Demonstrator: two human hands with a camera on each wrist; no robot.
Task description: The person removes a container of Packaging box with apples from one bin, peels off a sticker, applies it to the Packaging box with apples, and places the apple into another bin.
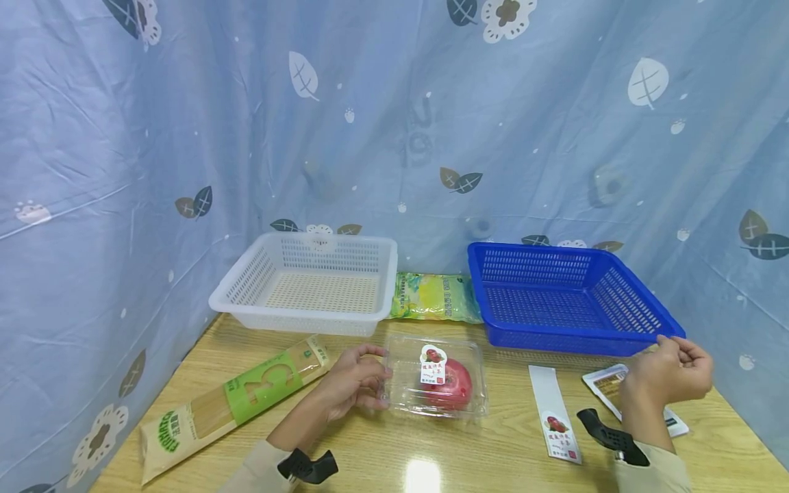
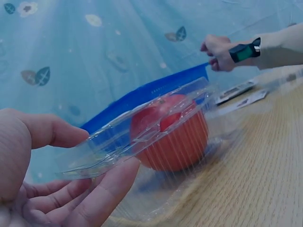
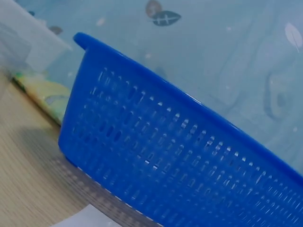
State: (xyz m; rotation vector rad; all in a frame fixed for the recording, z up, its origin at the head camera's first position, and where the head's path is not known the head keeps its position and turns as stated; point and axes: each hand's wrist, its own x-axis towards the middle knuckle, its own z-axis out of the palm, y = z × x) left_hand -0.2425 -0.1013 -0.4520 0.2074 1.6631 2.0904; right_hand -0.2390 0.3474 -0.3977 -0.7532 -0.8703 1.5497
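My left hand point(image 1: 357, 380) pinches the left edge of a clear plastic clamshell box point(image 1: 401, 404), thumb above and fingers below in the left wrist view. Inside the box sits a round red fruit point(image 2: 168, 135); a white label point(image 1: 433, 366) with a red fruit picture lies over it. At the right, my right hand point(image 1: 668, 373) grips the front right corner of a blue plastic basket point(image 1: 542, 335) by its rim. The right wrist view shows the perforated side of this basket but none of the hand.
A white basket point(image 1: 308, 322) stands at back left, a yellow-green packet point(image 1: 434, 298) between the baskets. A noodle packet point(image 1: 246, 397) lies left of my left hand. A paper strip point(image 1: 551, 411) and a flat white-edged package point(image 1: 607, 390), partly behind my right forearm, lie at right.
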